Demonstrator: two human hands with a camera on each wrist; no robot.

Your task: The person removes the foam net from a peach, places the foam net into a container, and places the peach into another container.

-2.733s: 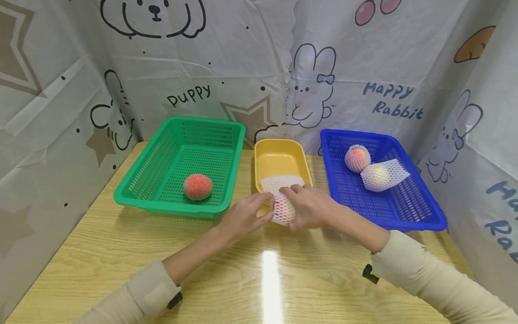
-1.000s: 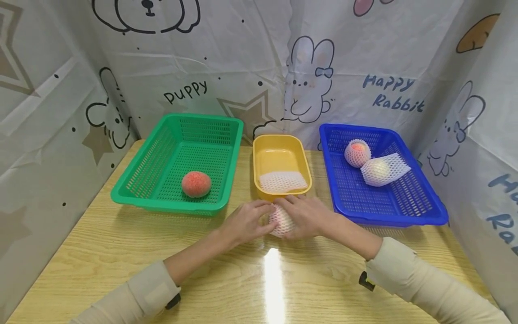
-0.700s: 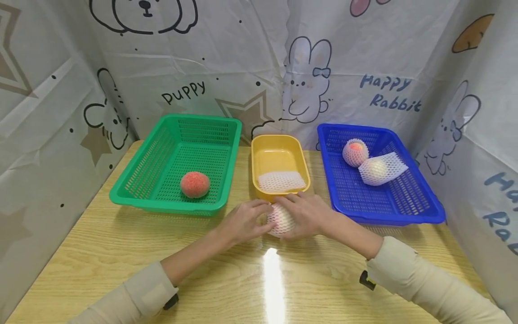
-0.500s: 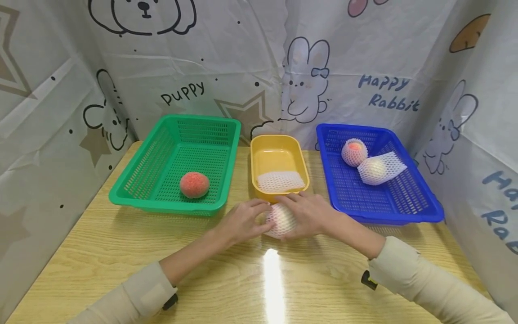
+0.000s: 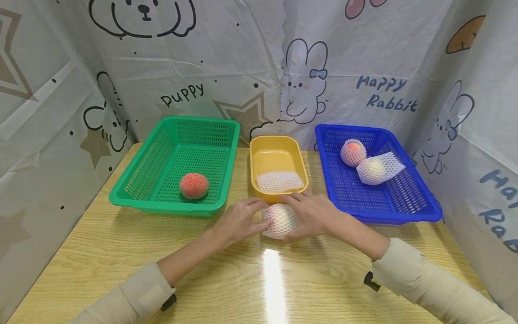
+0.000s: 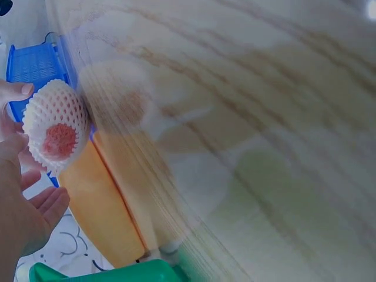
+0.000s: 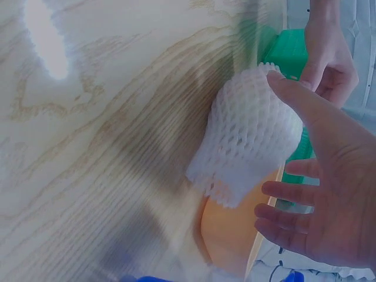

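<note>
A peach [image 5: 283,219] in a white foam net sleeve stands on the table, just in front of the yellow tray [image 5: 283,196]. The left hand [image 5: 239,220] is at its left, its thumb touching the netting; in the left wrist view its other fingers lie spread, apart from the fruit. Around the right side, the right hand [image 5: 313,213] holds the sleeved peach, thumb on the near side and fingers on the far side. Red skin shows through one end in the left wrist view. Inside the yellow tray lies a flat foam net sleeve [image 5: 280,181].
A bare peach [image 5: 194,185] sits in the green basket [image 5: 174,205] at left. At right, the blue basket [image 5: 384,215] holds a netted peach [image 5: 353,153] and another sleeved fruit [image 5: 374,171]. A printed curtain [image 5: 251,54] hangs behind the wooden table [image 5: 218,283].
The hands have come back from over the yellow tray to the table before it with the sleeved peach. The peach has turned, showing paler netting, and the hands have spread slightly apart.
</note>
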